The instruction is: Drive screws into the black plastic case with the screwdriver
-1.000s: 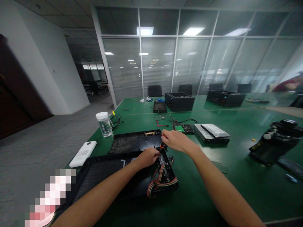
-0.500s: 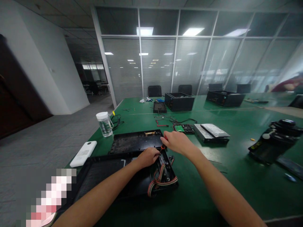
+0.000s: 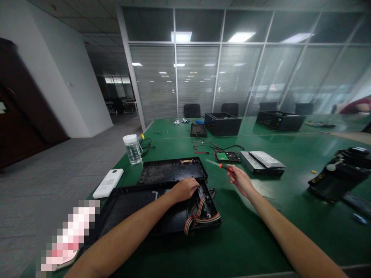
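Note:
In my right hand is a screwdriver with an orange and black handle, its shaft pointing left over the table. My left hand is closed with fingers pinched at the right end of a black casing; whatever lies between the fingertips is too small to make out. Striped ribbon wires loop out of the casing's right end, beside small metal parts. Behind it lies a second black panel with a brass-coloured strip near its far edge.
On the green table stand a water bottle, a white power bank, a green circuit board, a silver drive unit and a black device. Black computer cases stand farther back. Another person's arm shows far right.
My right hand has pulled the screwdriver away from the casing, to the right, and turned it to point left. My left hand stays at the casing. The view has shifted slightly.

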Available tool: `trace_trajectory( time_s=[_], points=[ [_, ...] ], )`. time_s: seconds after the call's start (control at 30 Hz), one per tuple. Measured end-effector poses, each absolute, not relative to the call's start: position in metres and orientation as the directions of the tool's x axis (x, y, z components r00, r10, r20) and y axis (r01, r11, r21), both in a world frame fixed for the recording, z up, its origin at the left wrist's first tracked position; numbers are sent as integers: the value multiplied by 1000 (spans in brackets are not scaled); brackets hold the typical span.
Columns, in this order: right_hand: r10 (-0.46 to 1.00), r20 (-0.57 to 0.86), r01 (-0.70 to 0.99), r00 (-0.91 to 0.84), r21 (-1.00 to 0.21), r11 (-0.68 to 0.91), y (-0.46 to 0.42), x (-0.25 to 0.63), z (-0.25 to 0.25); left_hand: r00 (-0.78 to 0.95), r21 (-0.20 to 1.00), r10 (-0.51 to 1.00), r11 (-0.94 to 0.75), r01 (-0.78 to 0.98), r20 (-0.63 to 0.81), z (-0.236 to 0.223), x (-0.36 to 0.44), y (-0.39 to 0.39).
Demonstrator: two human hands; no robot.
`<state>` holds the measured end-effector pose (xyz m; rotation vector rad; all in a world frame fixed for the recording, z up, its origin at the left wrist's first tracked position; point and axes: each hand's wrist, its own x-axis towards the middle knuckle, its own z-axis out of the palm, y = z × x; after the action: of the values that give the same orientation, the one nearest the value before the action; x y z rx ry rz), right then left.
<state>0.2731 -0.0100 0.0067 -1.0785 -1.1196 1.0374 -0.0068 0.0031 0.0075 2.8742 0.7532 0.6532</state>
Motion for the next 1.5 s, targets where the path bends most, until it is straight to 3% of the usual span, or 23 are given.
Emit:
trace_trajectory(
  time_s=[0.1, 0.2, 0.3, 0.43, 0.5, 0.57, 0.67, 0.73, 0.8, 0.9, 0.93, 1.1, 1.2, 1.43, 1.5],
  points=[
    [978, 142, -294, 152, -938, 181, -7, 267, 1, 791, 192, 463, -886, 421, 401, 15, -10, 2],
    [973, 209, -306, 100, -924, 230, -11, 254, 4, 816, 212, 476, -879, 428, 329, 32, -16, 3],
    [955, 295, -169, 17, -941, 293, -18, 245, 4, 859, 222, 508, -847, 483, 67, 51, -28, 6],
    [929, 337, 189, -157, -913, 363, -28, 239, 6, 749, 193, 614, -727, 659, -249, 62, -46, 12],
    [882, 421, 346, -213, -811, 471, -37, 234, 15, 639, 206, 662, -614, 762, -391, 61, -52, 13],
    [789, 502, 467, -355, -635, 615, -53, 224, 29, 546, 244, 671, -495, 834, -502, 60, -55, 13],
    [617, 400, 538, -678, -302, 787, -86, 202, 49, 526, 312, 624, -427, 849, -578, 65, -59, 16],
    [620, 261, 605, -740, -146, 783, -112, 189, 53, 571, 344, 609, -458, 820, -551, 72, -63, 20],
    [689, 211, 698, -693, -39, 715, -136, 183, 45, 626, 355, 663, -516, 779, -410, 79, -68, 28],
    [756, 244, 775, -608, -28, 632, -164, 193, 23, 640, 276, 764, -600, 750, -78, 78, -76, 40],
    [767, 263, 786, -586, -44, 616, -171, 200, 15, 635, 239, 772, -612, 754, -25, 74, -78, 44],
    [793, 349, 826, -500, -83, 557, -197, 240, -10, 699, 100, 701, -692, 714, -139, 44, -80, 51],
    [807, 358, 839, -469, -105, 534, -203, 248, -12, 778, -4, 624, -780, 626, -72, 42, -77, 51],
    [867, 316, 883, -385, -147, 446, -156, 228, 4, 840, -81, 542, -837, 542, 19, 111, -72, 5],
    [870, 313, 860, -381, -225, 458, -128, 223, 6, 844, -69, 534, -842, 536, 37, 132, -71, -29]
  ],
)
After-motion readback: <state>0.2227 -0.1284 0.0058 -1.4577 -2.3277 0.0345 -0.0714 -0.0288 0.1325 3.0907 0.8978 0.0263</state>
